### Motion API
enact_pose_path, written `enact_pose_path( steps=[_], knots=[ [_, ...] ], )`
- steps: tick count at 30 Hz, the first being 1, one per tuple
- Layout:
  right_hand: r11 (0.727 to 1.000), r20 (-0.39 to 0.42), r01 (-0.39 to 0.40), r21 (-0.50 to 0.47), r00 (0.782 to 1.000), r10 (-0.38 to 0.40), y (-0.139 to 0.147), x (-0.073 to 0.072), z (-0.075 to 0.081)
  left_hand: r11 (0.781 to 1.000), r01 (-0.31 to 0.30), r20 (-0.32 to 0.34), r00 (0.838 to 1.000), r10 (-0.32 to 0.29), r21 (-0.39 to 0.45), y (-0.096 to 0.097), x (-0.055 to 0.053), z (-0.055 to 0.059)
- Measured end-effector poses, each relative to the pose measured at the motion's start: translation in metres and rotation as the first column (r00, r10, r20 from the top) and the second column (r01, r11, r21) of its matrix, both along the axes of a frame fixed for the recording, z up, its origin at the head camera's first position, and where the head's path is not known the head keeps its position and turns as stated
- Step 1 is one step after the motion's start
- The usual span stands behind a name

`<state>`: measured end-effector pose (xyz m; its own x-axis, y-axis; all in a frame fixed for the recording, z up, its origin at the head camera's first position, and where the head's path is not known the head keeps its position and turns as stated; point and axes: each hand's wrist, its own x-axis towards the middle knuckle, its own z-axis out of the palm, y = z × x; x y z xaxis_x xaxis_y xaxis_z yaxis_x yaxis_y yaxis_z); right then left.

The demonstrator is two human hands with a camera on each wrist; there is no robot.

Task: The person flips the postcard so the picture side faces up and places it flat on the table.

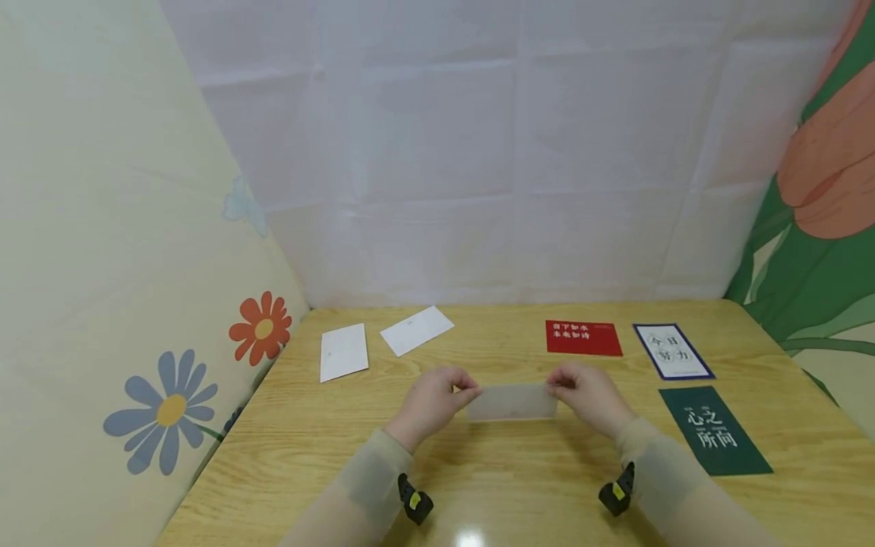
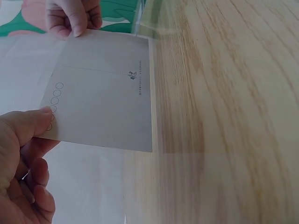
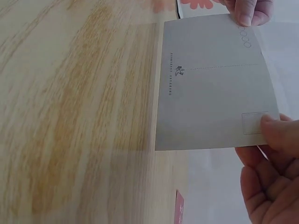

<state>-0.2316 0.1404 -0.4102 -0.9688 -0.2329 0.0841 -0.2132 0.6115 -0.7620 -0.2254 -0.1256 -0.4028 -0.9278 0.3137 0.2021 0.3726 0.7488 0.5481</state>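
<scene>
Both hands hold one postcard (image 1: 513, 403) upright over the middle of the wooden table, its lower edge close over the wood. My left hand (image 1: 437, 401) pinches the upper left corner between thumb and fingers. At the upper right corner, my right hand (image 1: 591, 396) pinches it the same way. The side toward me, seen in the left wrist view, is a pale postcard back (image 2: 103, 93) with a row of circles, a dotted line and a small printed emblem. A stamp box shows near the right thumb in the right wrist view. The card's other side is hidden.
Two white cards (image 1: 344, 352) (image 1: 417, 330) lie at the back left. To the right lie a red card (image 1: 584, 338), a white card with a blue border (image 1: 673, 352) and a dark green card (image 1: 715, 431), all with white or dark lettering. A pale cloth (image 1: 437, 152) hangs behind the table.
</scene>
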Motion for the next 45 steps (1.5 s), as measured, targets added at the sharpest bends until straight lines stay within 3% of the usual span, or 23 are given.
enact_pose_path(
  steps=[6, 12, 20, 27, 33, 45],
  knots=[
    [1.0, 0.038, -0.004, 0.009, 0.999, 0.003, 0.002, 0.005, 0.0, 0.999, 0.018, -0.007, 1.0, -0.018, -0.042, -0.001, 0.001, -0.001],
    [0.999, 0.027, -0.052, 0.002, 0.998, 0.052, 0.005, 0.008, -0.001, 0.998, 0.033, -0.019, 0.999, -0.034, -0.062, -0.002, 0.002, -0.002],
    [0.994, 0.034, -0.106, 0.015, 0.994, 0.105, 0.009, 0.012, -0.001, 0.995, 0.076, 0.03, 0.997, -0.074, -0.064, -0.005, 0.006, -0.002],
    [0.987, 0.065, -0.157, 0.026, 0.986, 0.155, 0.011, 0.014, -0.002, 0.983, 0.157, 0.007, 0.988, -0.157, -0.092, -0.008, 0.008, -0.003],
    [0.97, 0.06, -0.24, 0.032, 0.969, 0.238, 0.014, 0.017, -0.003, 0.976, 0.188, 0.052, 0.982, -0.184, -0.111, -0.01, 0.012, -0.002],
    [0.956, 0.112, -0.284, 0.08, 0.955, 0.274, 0.014, 0.02, -0.008, 0.962, 0.247, 0.128, 0.964, -0.232, -0.114, -0.009, 0.012, -0.009]
  ],
)
